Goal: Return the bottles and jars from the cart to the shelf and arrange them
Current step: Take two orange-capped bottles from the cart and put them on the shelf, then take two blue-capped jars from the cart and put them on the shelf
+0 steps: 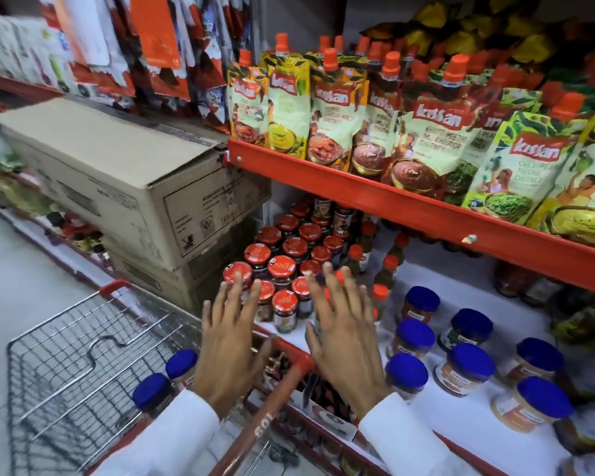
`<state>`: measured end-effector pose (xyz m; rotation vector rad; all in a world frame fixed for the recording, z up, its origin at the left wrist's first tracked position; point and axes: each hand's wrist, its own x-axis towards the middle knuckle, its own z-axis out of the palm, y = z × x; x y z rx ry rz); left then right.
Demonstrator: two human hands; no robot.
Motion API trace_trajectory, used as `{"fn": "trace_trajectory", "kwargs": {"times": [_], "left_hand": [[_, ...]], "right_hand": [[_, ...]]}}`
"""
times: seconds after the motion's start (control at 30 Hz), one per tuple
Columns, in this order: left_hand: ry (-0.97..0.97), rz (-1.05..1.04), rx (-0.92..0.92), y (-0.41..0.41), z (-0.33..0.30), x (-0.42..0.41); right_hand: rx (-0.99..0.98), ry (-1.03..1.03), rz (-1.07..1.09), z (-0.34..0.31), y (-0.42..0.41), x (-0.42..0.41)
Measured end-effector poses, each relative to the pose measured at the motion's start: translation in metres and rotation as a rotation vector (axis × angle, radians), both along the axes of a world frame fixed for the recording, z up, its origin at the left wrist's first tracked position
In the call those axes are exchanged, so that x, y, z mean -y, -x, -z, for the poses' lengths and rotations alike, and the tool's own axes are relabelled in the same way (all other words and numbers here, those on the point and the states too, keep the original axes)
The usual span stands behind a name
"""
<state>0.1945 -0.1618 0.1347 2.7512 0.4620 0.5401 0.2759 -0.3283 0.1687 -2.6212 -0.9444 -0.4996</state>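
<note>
Both my hands hover with fingers spread over a cluster of red-lidded jars (pixel 282 266) on the white lower shelf (pixel 426 280). My left hand (pixel 232 341) is over the cluster's front left, my right hand (pixel 340 334) over its front right; neither holds anything. Slim orange-capped bottles (pixel 387 266) stand just right of the red lids. Several blue-lidded jars (pixel 471 365) stand further right on the same shelf. Two blue-lidded jars (pixel 152 391) sit in the wire cart (pixel 83 355) at lower left, below my left sleeve.
The red upper shelf (pixel 409 204) overhangs the jars and carries Kissan spout pouches (pixel 337 121). Stacked cardboard boxes (pixel 117 180) stand left of the jars. The cart's red handle (pixel 275 393) crosses under my wrists. Grey floor tiles lie at the far left.
</note>
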Motion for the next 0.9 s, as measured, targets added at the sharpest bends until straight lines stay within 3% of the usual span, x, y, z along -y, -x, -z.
{"fn": "trace_trajectory", "kwargs": {"times": [0.17,0.37,0.5,0.57,0.73,0.83,0.9], "left_hand": [[-0.099,-0.206,-0.066,0.061,0.019,-0.040],[-0.018,-0.372,-0.203,0.123,0.053,-0.077],[0.327,-0.478,-0.178,0.141,0.072,-0.098],[0.545,-0.580,-0.147,0.140,0.090,-0.111],[1.067,-0.822,-0.144,0.126,0.138,-0.143],[1.211,-0.855,-0.125,0.117,0.157,-0.146],[1.136,-0.821,-0.130,0.114,0.173,-0.145]], "right_hand": [[-0.012,0.110,-0.217,0.017,0.017,-0.052],[-0.140,0.217,-0.444,0.064,0.035,-0.122],[-0.505,0.274,-0.533,0.102,0.040,-0.170],[-0.749,0.235,-0.477,0.117,0.037,-0.192],[-1.044,0.154,-0.300,0.158,0.020,-0.233],[-1.213,0.095,-0.241,0.201,0.003,-0.246],[-1.257,0.097,-0.247,0.220,-0.002,-0.251]]}}
